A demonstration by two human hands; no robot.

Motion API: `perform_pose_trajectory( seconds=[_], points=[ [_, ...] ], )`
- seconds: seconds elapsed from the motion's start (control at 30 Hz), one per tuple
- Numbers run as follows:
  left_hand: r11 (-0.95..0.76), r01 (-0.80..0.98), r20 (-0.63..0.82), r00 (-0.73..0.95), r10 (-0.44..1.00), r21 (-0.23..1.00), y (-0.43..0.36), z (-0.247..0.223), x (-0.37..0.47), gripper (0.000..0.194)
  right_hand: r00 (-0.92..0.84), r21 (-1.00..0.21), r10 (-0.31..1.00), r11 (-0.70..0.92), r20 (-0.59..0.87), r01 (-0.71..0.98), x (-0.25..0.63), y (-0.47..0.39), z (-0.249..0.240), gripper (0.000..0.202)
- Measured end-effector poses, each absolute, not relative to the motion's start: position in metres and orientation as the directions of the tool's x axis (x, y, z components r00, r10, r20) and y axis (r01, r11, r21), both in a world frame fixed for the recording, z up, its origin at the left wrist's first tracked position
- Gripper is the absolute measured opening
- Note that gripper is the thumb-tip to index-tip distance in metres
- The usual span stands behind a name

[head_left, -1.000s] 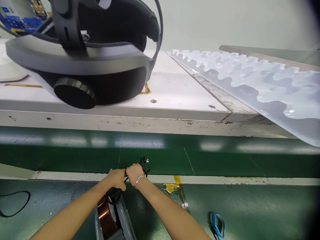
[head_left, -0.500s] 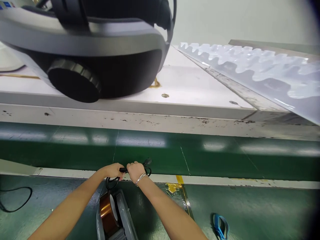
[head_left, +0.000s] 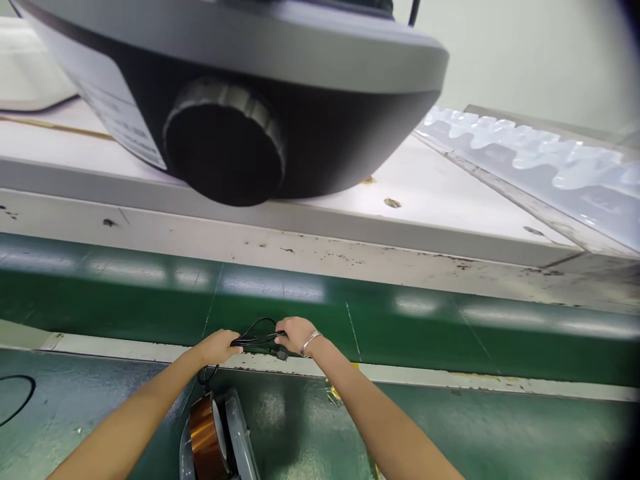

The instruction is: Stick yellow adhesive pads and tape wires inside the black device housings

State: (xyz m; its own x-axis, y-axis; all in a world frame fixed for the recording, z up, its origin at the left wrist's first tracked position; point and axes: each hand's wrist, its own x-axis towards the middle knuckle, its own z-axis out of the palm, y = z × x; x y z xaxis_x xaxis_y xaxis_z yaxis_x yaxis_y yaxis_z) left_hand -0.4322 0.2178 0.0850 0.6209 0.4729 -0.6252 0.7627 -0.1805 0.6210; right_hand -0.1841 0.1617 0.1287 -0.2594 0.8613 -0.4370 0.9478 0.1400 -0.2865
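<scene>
Low in front of me, my left hand (head_left: 220,348) is closed round a bundle of black power cord (head_left: 257,341). My right hand (head_left: 296,333) grips the other side of the same cord, so its strands stretch between both hands. A dark plug (head_left: 281,354) hangs just below my right fingers. From my left hand a loop of the cord drops toward a grey device on the floor that carries a wide roll of shiny copper-brown tape (head_left: 207,437). A silver bracelet (head_left: 311,341) sits on my right wrist.
A big grey and black device with a round knob (head_left: 225,143) stands on the white bench (head_left: 450,220), very near the camera. Clear wavy plastic trays (head_left: 550,157) lie at right. A black cable loop (head_left: 23,400) is on the green floor at far left.
My hands have moved apart, the right one to the right, and the cord bundle is now spread between them. The camera has shifted closer to the bench device.
</scene>
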Motion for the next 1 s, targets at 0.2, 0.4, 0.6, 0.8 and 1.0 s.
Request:
perform_pose_trajectory(
  seconds=[0.2, 0.4, 0.6, 0.8, 1.0],
  points=[
    [-0.122, 0.752, -0.624, 0.615, 0.482, 0.647, 0.221, 0.082, -0.437, 0.032, -0.051, -0.266, 0.960, -0.025, -0.276, 0.964, -0.186, 0.152, 0.132, 0.031],
    [-0.078, 0.730, -0.613, 0.622, 0.487, 0.679, 0.224, 0.077, -0.439, 0.032, 0.087, -0.264, 0.962, -0.157, -0.259, 0.952, -0.210, 0.114, 0.110, 0.022],
    [-0.128, 0.744, -0.609, 0.622, 0.493, 0.656, 0.222, 0.074, -0.436, 0.030, -0.046, -0.349, 0.939, -0.081, -0.342, 0.934, -0.250, 0.118, 0.089, 0.023],
    [-0.223, 0.722, -0.556, 0.660, 0.505, 0.655, 0.215, 0.075, -0.428, 0.029, -0.068, -0.282, 0.922, -0.046, -0.381, 0.958, -0.220, 0.121, 0.116, 0.020],
    [-0.299, 0.693, -0.500, 0.696, 0.515, 0.656, 0.206, 0.076, -0.417, 0.030, -0.028, -0.185, 0.913, -0.053, -0.407, 0.981, -0.201, 0.115, 0.134, 0.021]
  ],
)
